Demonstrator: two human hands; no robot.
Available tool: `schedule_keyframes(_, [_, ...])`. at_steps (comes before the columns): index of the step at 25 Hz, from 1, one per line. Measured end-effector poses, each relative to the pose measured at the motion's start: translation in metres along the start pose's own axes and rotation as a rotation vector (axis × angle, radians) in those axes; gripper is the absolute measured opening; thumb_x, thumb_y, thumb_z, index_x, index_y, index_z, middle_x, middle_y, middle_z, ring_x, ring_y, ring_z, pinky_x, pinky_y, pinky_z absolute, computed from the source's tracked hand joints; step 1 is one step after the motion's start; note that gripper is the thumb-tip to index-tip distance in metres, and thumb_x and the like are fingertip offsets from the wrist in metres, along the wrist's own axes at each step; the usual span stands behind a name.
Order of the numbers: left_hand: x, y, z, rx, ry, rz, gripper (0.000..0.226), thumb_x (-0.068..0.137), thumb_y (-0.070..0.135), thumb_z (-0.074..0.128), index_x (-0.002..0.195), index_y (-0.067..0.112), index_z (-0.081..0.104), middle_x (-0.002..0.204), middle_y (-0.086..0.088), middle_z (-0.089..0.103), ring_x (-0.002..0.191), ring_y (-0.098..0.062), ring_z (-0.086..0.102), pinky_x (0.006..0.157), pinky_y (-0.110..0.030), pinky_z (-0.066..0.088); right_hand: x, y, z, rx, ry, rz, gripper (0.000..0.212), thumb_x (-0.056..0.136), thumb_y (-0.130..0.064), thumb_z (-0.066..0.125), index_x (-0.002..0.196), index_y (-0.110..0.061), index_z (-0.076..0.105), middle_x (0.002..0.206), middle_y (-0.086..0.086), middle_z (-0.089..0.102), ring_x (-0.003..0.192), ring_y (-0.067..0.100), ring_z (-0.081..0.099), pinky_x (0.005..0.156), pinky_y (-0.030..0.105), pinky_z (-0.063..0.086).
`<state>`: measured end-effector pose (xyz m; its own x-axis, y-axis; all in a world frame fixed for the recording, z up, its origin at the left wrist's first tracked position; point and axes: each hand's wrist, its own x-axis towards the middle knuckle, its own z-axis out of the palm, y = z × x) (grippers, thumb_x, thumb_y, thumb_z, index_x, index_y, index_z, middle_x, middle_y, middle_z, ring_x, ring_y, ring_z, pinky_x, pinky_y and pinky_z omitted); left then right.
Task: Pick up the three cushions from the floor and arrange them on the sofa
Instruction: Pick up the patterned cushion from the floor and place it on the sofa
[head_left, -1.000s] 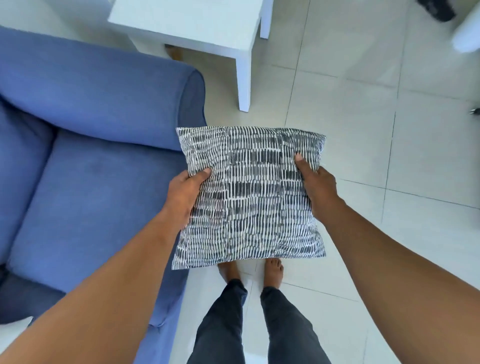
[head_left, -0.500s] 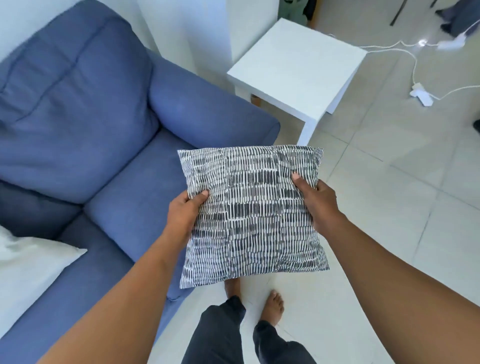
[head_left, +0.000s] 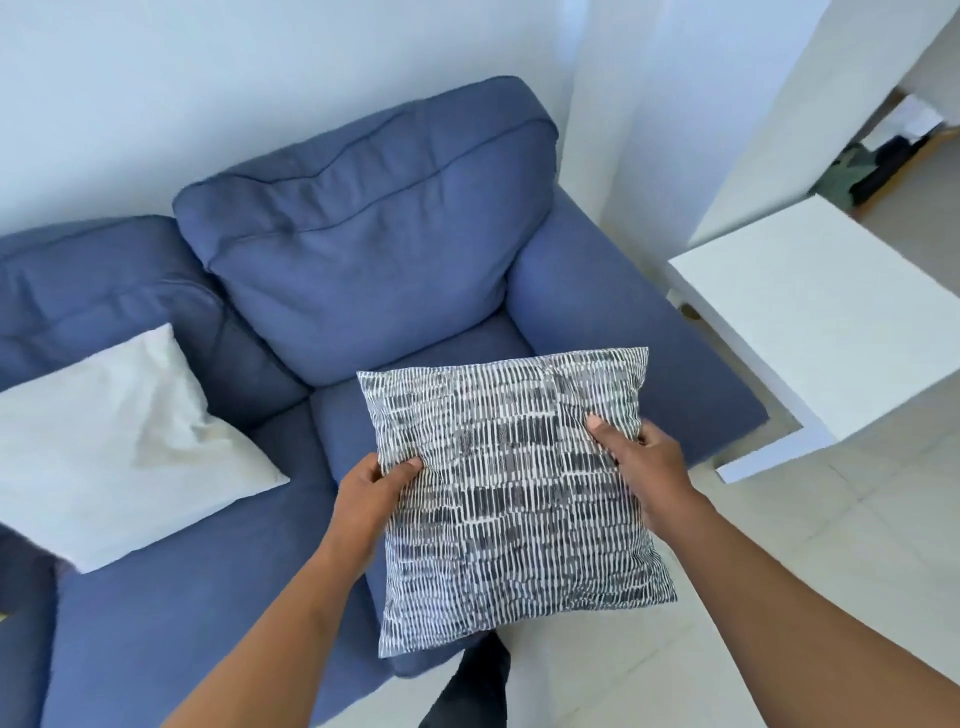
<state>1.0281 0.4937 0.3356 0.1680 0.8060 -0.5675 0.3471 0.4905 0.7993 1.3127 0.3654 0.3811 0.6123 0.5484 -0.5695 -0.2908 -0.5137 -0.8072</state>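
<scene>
I hold a black-and-white striped cushion (head_left: 514, 488) in the air above the front right corner of the blue sofa (head_left: 358, 291). My left hand (head_left: 371, 486) grips its left edge and my right hand (head_left: 641, 457) grips its right edge, thumbs on top. A plain white cushion (head_left: 119, 441) lies on the sofa's left seat, leaning toward the back. The right seat, just beyond the striped cushion, is bare. No third cushion is in view.
A white side table (head_left: 826, 322) stands right of the sofa's right armrest (head_left: 613, 312). A white wall runs behind the sofa. Pale floor tiles (head_left: 779, 519) lie under my arms, and my dark trouser leg (head_left: 472, 686) shows below the cushion.
My view has swung up and left to take in the whole sofa, bringing its backrest and the white cushion fully into view. The striped cushion, held in both hands, now hangs over the seat.
</scene>
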Motion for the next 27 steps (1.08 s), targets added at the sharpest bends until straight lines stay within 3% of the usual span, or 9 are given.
schedule_keyframes(3, [0.039,0.018,-0.027,-0.03,0.052,-0.007,0.022,0.091,0.03,0.079,0.104,0.013,0.073,0.107,-0.02,0.077,0.099,-0.041,0.072,0.091,-0.059,0.056,0.035,-0.036,0.049,-0.039,-0.069,-0.008,0.036,0.089,-0.036,0.078,0.118,-0.022,0.062,0.098,-0.015,0.063,0.097,0.016,0.063,0.088,0.032,0.043])
schedule_keyframes(5, [0.066,0.032,-0.045,-0.031,0.092,-0.007,0.024,0.089,0.028,0.081,0.103,0.011,0.072,0.105,-0.019,0.077,0.098,-0.04,0.073,0.09,-0.059,0.057,0.059,-0.062,0.082,-0.045,-0.096,-0.03,0.035,0.09,-0.029,0.078,0.117,-0.027,0.056,0.099,-0.013,0.064,0.091,0.012,0.06,0.089,0.03,0.042])
schedule_keyframes(9, [0.121,0.057,-0.072,0.0,0.089,0.015,0.018,0.087,0.02,0.081,0.104,0.018,0.074,0.104,-0.006,0.081,0.099,-0.033,0.076,0.093,-0.055,0.06,0.105,-0.098,0.135,-0.078,-0.13,-0.096,0.065,0.091,-0.018,0.077,0.148,-0.007,0.047,0.114,-0.009,0.057,0.109,0.013,0.05,0.095,0.028,0.037])
schedule_keyframes(13, [0.162,0.072,-0.078,-0.007,0.114,0.027,0.026,0.085,0.015,0.081,0.109,0.018,0.072,0.103,-0.002,0.08,0.091,-0.022,0.075,0.077,-0.039,0.059,0.156,-0.121,0.172,-0.164,-0.149,-0.088,0.082,0.087,-0.013,0.08,0.155,-0.002,0.035,0.139,0.0,0.051,0.121,0.02,0.053,0.101,0.028,0.038])
schedule_keyframes(14, [0.17,0.076,-0.077,-0.008,0.114,0.023,0.028,0.085,0.014,0.082,0.111,0.018,0.071,0.104,0.0,0.08,0.091,-0.02,0.074,0.076,-0.037,0.058,0.17,-0.123,0.179,-0.192,-0.152,-0.086,0.08,0.084,-0.013,0.081,0.153,-0.005,0.041,0.144,0.003,0.055,0.12,0.021,0.058,0.102,0.03,0.043])
schedule_keyframes(17, [0.197,0.076,-0.077,-0.01,0.161,-0.006,0.033,0.082,0.012,0.083,0.111,0.021,0.071,0.108,0.002,0.079,0.095,-0.018,0.075,0.081,-0.038,0.059,0.207,-0.125,0.201,-0.264,-0.173,-0.088,0.06,0.075,-0.015,0.083,0.131,-0.01,0.062,0.123,0.005,0.07,0.104,0.024,0.068,0.093,0.036,0.055])
schedule_keyframes(19, [0.216,0.076,-0.076,0.0,0.185,-0.037,0.037,0.077,0.016,0.084,0.111,0.022,0.07,0.109,0.001,0.079,0.094,-0.018,0.073,0.081,-0.037,0.058,0.228,-0.125,0.213,-0.294,-0.176,-0.083,0.058,0.076,-0.013,0.081,0.131,-0.012,0.061,0.118,0.002,0.069,0.104,0.024,0.068,0.092,0.035,0.054])
schedule_keyframes(23, [0.256,0.071,-0.07,0.035,0.22,-0.117,0.042,0.079,0.024,0.085,0.116,0.017,0.066,0.107,-0.001,0.074,0.089,-0.019,0.065,0.079,-0.035,0.053,0.274,-0.118,0.231,-0.42,-0.175,-0.058,0.056,0.082,-0.01,0.077,0.135,-0.013,0.059,0.119,0.004,0.07,0.084,0.014,0.064,0.078,0.029,0.053])
schedule_keyframes(27, [0.277,0.079,-0.061,0.035,0.308,-0.127,0.027,0.089,0.03,0.077,0.11,0.02,0.064,0.104,-0.005,0.074,0.098,-0.032,0.073,0.091,-0.047,0.061,0.303,-0.116,0.238,-0.447,-0.144,-0.026,0.083,0.089,-0.025,0.077,0.159,-0.014,0.033,0.146,0.002,0.054,0.114,0.022,0.059,0.105,0.043,0.051])
